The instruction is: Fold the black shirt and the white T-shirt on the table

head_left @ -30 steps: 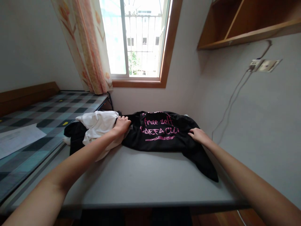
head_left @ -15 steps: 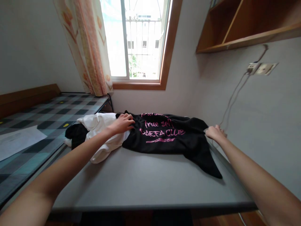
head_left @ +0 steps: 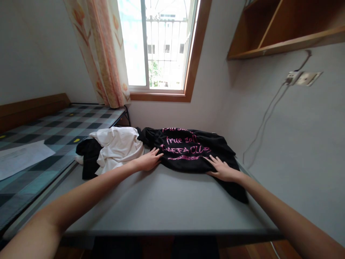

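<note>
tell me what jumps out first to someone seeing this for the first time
The black T-shirt with pink lettering, spread at the far end of the grey table, catches the eye first. The left hand and the right hand lie flat on its near edge. Next comes the bright window above, then the crumpled white garment left of the shirt.

the top line of pink lettering on the black shirt [head_left: 188, 147] is folding out of sight. the white garment [head_left: 118, 145] is covering part of a dark cloth [head_left: 87, 156]. the shelf [head_left: 283, 28] is running off the frame's top edge.
</note>
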The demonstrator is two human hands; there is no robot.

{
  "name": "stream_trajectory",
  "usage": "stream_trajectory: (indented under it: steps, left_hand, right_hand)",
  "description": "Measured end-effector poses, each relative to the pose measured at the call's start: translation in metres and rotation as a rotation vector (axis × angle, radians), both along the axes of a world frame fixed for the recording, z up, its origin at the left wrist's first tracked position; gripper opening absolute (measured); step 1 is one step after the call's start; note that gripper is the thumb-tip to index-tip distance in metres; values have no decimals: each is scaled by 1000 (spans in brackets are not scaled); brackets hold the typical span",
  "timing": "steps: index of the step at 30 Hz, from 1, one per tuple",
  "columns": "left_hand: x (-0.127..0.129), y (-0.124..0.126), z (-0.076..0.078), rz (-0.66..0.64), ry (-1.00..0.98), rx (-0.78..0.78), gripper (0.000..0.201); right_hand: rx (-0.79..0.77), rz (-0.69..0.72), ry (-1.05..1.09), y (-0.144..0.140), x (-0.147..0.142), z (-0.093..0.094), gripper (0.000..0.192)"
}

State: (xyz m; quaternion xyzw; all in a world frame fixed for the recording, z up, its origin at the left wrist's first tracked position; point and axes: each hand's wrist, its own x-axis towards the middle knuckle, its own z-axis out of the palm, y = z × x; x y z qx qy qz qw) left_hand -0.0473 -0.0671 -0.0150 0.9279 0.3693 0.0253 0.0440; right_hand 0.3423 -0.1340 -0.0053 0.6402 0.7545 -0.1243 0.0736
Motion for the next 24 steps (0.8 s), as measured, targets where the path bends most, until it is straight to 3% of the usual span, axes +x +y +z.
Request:
stream_trajectory:
  steps: [3,8,12,18,24]
  left_hand:
    - [7,14,-6,9,-23,28,46]
    - [27,44,-9,295,-87,62,49]
    - [41,59,-7,402,-86,66,48]
    - [31,59,-9,350,-178,47,52]
    - [9,29,5,367,-310,101,48]
  right_hand:
    - [73,-72,-18,21,-2,-5,70]
    - [259,-182,8,57,-9,-7,56]
    - [355,-219,-6,71,-20,0,38]
    - [371,-222,-1,64,-25,4,35]
    - [354,-215,8,37,-22,7,33]
